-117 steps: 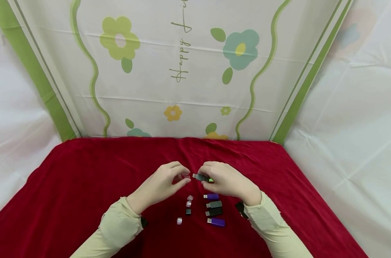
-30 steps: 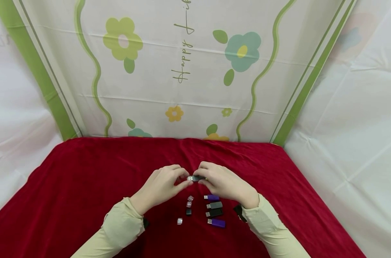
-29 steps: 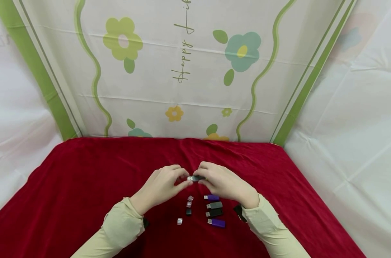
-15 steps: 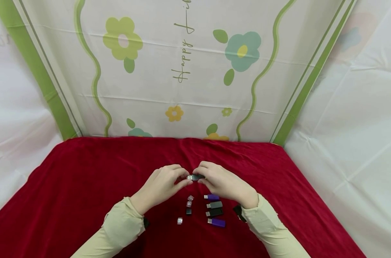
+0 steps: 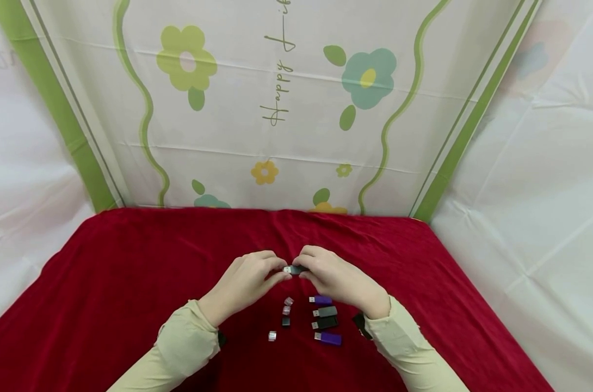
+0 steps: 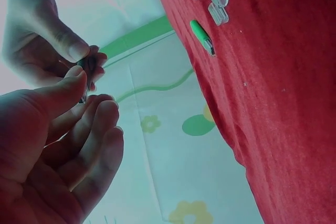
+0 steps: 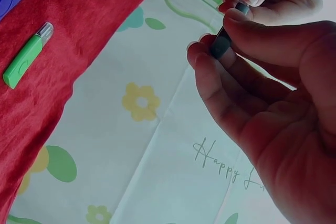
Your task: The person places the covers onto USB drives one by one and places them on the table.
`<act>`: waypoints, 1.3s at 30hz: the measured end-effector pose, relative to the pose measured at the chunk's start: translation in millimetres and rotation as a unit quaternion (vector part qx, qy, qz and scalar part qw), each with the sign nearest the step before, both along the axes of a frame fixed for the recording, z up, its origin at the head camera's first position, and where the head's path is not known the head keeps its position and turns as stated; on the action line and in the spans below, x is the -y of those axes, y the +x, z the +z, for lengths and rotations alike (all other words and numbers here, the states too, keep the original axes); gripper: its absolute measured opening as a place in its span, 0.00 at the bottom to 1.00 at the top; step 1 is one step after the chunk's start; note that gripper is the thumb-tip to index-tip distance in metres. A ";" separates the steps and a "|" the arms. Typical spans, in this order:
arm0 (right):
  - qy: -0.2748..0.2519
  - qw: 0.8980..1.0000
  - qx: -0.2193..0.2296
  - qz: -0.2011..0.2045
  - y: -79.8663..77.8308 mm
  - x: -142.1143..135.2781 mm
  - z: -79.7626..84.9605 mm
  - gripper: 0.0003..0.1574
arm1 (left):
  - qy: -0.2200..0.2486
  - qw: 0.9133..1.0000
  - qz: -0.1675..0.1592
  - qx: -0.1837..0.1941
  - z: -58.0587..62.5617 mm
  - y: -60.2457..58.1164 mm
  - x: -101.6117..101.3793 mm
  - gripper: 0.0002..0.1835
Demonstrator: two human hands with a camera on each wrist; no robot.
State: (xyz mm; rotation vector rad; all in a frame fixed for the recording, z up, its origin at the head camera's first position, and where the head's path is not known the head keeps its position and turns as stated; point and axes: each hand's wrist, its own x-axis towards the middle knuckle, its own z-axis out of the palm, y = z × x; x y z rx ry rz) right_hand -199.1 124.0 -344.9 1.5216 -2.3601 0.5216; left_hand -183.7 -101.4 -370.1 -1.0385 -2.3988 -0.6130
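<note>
In the head view, my right hand (image 5: 338, 280) pinches the body of a dark grey USB stick (image 5: 296, 269) between thumb and fingers. The stick's metal connector points left, into the fingertips of my left hand (image 5: 247, 279). That hand pinches a small clear cap (image 5: 286, 269) at the connector end, largely covered by the fingers. Both hands are raised above the red cloth, as the left wrist view shows, with the stick (image 6: 87, 69) bridging them. A capped green USB stick (image 7: 26, 59) lies on the cloth, hidden from the head view by my right hand.
Nearer me lies a column of USB sticks: purple (image 5: 322, 299), grey (image 5: 327, 311), black (image 5: 327, 323) and another purple one (image 5: 330, 338). Left of them are clear caps (image 5: 289, 301) and a dark cap (image 5: 285, 322), with one clear cap (image 5: 272, 336) apart. A printed curtain (image 5: 296, 136) hangs behind.
Earlier the cap in my left hand and the stick's connector were apart. They have come together, and over the last second the hands have barely moved.
</note>
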 end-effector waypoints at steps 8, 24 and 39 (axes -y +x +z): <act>0.008 0.999 -0.034 0.002 0.3 2.1 -3.7 0.11 | -0.004 1.000 -0.017 -0.018 -1.5 -1.0 0.9 0.08; 0.063 0.995 0.060 -0.058 -2.4 -8.1 3.0 0.11 | -0.005 0.999 0.011 0.049 -5.2 0.5 -2.1 0.11; 0.139 0.978 0.088 -0.130 -32.8 -21.2 -26.7 0.06 | -0.028 0.997 0.040 0.057 -4.8 1.4 0.4 0.10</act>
